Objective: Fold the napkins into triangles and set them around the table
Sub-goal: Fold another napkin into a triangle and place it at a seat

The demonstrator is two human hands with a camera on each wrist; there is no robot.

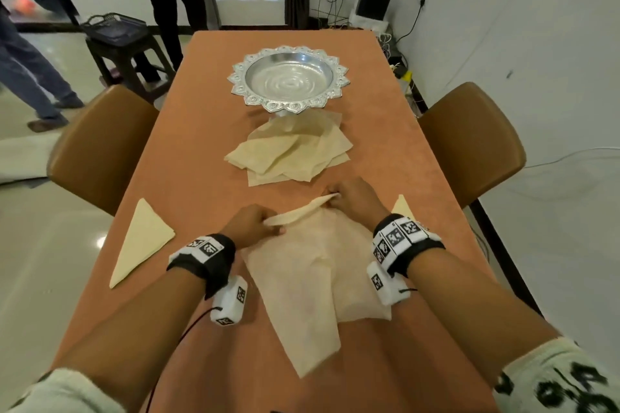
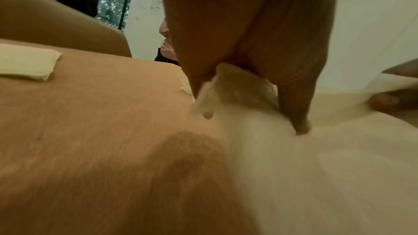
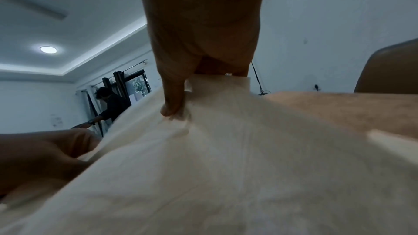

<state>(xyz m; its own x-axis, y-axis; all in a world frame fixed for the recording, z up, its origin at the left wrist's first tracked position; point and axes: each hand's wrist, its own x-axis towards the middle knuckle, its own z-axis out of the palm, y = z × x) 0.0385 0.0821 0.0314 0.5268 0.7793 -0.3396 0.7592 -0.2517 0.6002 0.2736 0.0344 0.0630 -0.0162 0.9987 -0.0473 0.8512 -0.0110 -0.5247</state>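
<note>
**Here, both hands lift one napkin's far edge to start its fold**

Plainly the napkin being worked lies spread on the desk straight in front of the person, one corner trailing toward the near edge. The left hand pinches the cloth at its left far corner, thumb and fingers curled round a bunched bit of fabric, as the left wrist view shows. The right hand has its grip clenched on the opposite far corner, where the right wrist view shows a thumb pressing the doubled edge. Holding two ends of the same edge keeps it taut and raised, so it can probably be carried over onto the rest of the cloth to make a clean diagonal. The rest stays flat on the desk, which likely serves as the anchor for that fold.

A finished triangle sits at the left side beside the left chair, and the tip of another triangle shows behind the right wrist, near the right chair. Each seems placed by a seat, as a setting would be.

The unfolded stack waits just past the hands, within easy reach, and touching the foot of the silver bowl in the middle of the desk. So the job looks partly done, with several napkins left.
</note>
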